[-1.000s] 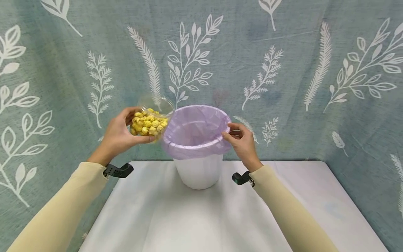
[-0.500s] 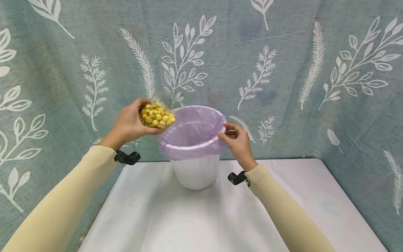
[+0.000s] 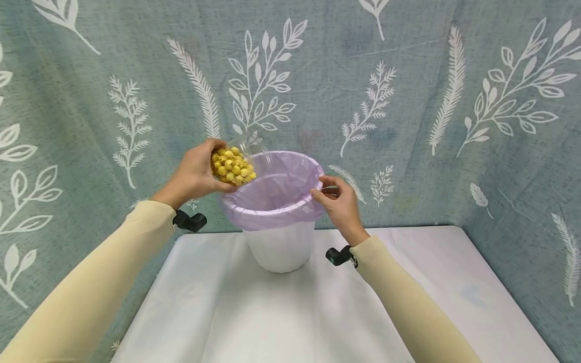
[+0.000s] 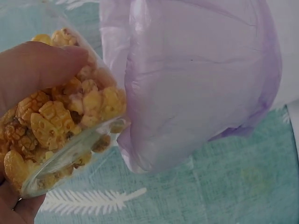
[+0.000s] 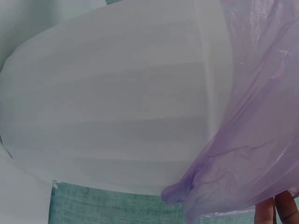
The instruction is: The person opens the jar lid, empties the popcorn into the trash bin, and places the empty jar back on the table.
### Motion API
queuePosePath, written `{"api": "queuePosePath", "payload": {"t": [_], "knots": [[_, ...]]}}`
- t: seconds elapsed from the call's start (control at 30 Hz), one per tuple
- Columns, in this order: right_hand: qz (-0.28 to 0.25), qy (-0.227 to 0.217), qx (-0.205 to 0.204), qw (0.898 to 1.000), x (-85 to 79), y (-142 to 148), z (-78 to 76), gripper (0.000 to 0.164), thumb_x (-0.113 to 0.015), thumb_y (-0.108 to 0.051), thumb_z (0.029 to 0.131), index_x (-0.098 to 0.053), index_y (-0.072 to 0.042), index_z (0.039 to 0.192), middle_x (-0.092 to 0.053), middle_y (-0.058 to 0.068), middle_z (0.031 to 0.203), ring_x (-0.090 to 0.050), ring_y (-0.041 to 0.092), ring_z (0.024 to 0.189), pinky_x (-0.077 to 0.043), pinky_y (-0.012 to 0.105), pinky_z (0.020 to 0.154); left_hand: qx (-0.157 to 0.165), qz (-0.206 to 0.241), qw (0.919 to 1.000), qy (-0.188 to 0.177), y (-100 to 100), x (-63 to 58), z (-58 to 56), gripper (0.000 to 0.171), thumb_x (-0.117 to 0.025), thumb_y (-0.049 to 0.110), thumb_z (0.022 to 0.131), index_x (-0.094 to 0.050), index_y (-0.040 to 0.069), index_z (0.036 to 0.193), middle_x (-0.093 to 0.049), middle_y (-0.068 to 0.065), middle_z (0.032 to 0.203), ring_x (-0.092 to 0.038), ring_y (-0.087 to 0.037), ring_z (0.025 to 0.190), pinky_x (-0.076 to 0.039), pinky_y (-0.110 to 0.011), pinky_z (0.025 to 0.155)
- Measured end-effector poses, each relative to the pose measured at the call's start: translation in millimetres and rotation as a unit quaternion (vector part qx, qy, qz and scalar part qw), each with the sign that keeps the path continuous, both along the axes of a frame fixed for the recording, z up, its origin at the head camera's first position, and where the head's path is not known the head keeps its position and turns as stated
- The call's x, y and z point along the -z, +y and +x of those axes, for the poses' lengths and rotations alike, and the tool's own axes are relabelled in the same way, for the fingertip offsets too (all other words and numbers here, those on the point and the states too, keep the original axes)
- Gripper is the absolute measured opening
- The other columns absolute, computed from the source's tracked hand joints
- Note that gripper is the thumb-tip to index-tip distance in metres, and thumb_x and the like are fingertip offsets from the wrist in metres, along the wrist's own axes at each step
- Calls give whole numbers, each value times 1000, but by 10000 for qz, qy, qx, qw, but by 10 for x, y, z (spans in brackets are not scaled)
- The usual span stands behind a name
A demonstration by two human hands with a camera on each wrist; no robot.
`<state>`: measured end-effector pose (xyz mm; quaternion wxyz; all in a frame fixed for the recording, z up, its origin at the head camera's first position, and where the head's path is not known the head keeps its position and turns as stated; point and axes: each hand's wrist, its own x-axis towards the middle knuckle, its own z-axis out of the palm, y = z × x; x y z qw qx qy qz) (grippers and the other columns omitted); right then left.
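My left hand [image 3: 192, 170] grips a clear container [image 4: 79, 151] full of yellow popcorn [image 3: 232, 166]. The container is tilted, its clear mouth end leaning right over the left rim of a white bin [image 3: 280, 247]. In the left wrist view the thumb lies across the container's side, and popcorn [image 4: 53, 123] shows through the wall. A purple bin liner [image 3: 270, 220] lines the bin and folds down outside its rim. At the right rim, my right hand [image 3: 340, 205] pinches the liner and rim between thumb and fingers. The right wrist view catches only some fingertips [image 5: 265, 211] under the liner.
The bin stands upright near the back edge of a white-covered table [image 3: 268, 317]. Behind it hangs a green-blue curtain [image 3: 313, 91] with white leaf prints, which also closes in both sides.
My left hand has carried the popcorn container rightward to the bin's rim and tipped it further to the right. My right hand keeps its hold on the rim, while the view shifts slightly.
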<state>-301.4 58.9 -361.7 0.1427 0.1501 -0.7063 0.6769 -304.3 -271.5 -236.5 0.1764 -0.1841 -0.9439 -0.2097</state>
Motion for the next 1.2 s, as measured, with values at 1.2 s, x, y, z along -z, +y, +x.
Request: {"api": "queuePosePath", "payload": {"t": [1.2], "knots": [[-195, 61, -48, 9998, 27, -10, -27, 45, -78, -25, 87, -63, -7, 125, -60, 8, 114, -62, 22, 103, -56, 29, 86, 364, -578, 9976, -120, 190, -91, -80, 99, -95, 9, 55, -43, 0, 138, -51, -17, 132, -47, -37, 121, -37, -56, 107]]}}
